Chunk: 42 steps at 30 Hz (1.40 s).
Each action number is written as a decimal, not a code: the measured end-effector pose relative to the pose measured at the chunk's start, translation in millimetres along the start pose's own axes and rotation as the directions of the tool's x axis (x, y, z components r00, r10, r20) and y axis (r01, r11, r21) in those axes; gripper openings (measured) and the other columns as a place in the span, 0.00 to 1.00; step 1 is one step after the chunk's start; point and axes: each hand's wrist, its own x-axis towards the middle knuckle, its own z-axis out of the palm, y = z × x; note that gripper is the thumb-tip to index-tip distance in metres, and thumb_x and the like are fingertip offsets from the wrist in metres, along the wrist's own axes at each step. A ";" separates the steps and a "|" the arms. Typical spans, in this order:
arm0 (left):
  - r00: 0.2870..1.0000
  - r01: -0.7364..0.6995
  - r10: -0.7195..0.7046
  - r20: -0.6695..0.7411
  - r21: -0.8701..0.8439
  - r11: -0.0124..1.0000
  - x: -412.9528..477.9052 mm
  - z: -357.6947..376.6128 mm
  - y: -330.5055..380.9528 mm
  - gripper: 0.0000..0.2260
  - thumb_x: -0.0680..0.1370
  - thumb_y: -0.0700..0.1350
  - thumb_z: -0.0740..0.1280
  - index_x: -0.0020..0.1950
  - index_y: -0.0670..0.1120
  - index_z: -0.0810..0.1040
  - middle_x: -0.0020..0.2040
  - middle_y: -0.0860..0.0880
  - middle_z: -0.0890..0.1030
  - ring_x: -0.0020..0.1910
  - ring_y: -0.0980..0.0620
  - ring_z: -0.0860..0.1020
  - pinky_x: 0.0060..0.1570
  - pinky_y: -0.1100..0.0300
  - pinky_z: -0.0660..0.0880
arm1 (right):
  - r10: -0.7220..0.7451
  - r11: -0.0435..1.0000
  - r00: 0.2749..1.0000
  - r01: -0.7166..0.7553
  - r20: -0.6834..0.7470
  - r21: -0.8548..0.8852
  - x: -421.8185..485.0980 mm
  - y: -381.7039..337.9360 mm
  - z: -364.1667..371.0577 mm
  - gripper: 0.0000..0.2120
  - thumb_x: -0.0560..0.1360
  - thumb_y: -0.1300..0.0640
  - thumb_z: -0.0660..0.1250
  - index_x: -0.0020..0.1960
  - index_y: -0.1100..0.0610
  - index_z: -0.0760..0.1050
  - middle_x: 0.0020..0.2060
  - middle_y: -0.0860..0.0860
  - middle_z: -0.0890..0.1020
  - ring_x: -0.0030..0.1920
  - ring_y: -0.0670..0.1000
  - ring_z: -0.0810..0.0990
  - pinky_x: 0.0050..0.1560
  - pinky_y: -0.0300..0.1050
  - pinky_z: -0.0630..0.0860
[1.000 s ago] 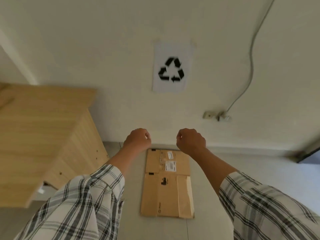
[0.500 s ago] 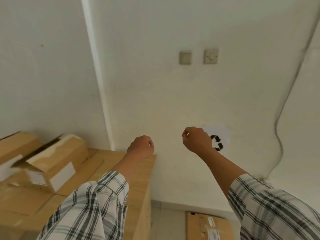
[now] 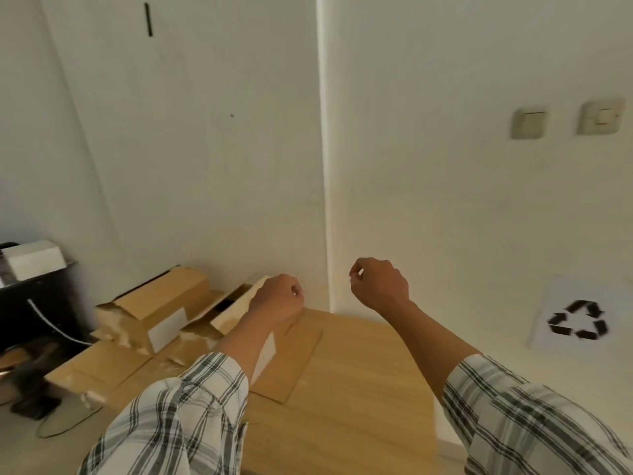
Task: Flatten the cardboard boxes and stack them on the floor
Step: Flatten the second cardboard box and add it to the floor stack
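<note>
A pale wall (image 3: pixel 212 149) meets another wall at a corner, and a wooden table (image 3: pixel 359 389) stands against them. On the right wall there are two switches (image 3: pixel 527 123) and a paper sheet with a recycling sign (image 3: pixel 579 320). Several cardboard boxes lie on the table by the wall: one open box (image 3: pixel 161 310) with a white label, a second box (image 3: pixel 239 306) just beside it and partly hidden behind the left hand (image 3: pixel 277 303), and a flat cardboard piece (image 3: pixel 294 358) under the left forearm. Both hands are in the air above the table, curled into loose fists and holding nothing. The right hand (image 3: pixel 380 282) is apart from the boxes. Both sleeves (image 3: pixel 178 416) are plaid.
</note>
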 end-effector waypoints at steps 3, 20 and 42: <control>0.999 0.037 -0.036 -0.023 0.044 0.998 34.7 -20.0 -62.0 0.09 0.78 0.46 0.63 0.53 0.49 0.82 0.53 0.50 0.82 0.52 0.47 0.79 0.51 0.54 0.78 | -0.033 0.999 0.999 0.032 0.037 0.013 32.2 -40.3 59.0 0.11 0.77 0.55 0.60 0.53 0.49 0.80 0.46 0.49 0.83 0.45 0.55 0.81 0.43 0.45 0.76; 0.969 0.140 -0.138 0.204 0.006 0.990 237.6 -39.1 -321.7 0.07 0.77 0.44 0.62 0.52 0.50 0.80 0.54 0.51 0.79 0.52 0.50 0.77 0.53 0.53 0.78 | 0.071 0.993 0.959 -0.043 0.275 -0.107 174.2 -178.0 327.8 0.15 0.77 0.55 0.58 0.62 0.48 0.74 0.54 0.51 0.81 0.51 0.56 0.81 0.48 0.47 0.77; 0.885 -0.113 0.092 0.457 0.020 0.993 320.2 18.8 -381.6 0.30 0.76 0.43 0.64 0.75 0.47 0.56 0.63 0.43 0.73 0.52 0.42 0.79 0.44 0.50 0.78 | 0.545 0.733 0.834 -0.424 0.086 -0.531 158.0 -222.0 376.6 0.28 0.78 0.66 0.62 0.76 0.60 0.58 0.71 0.56 0.64 0.58 0.59 0.79 0.47 0.50 0.76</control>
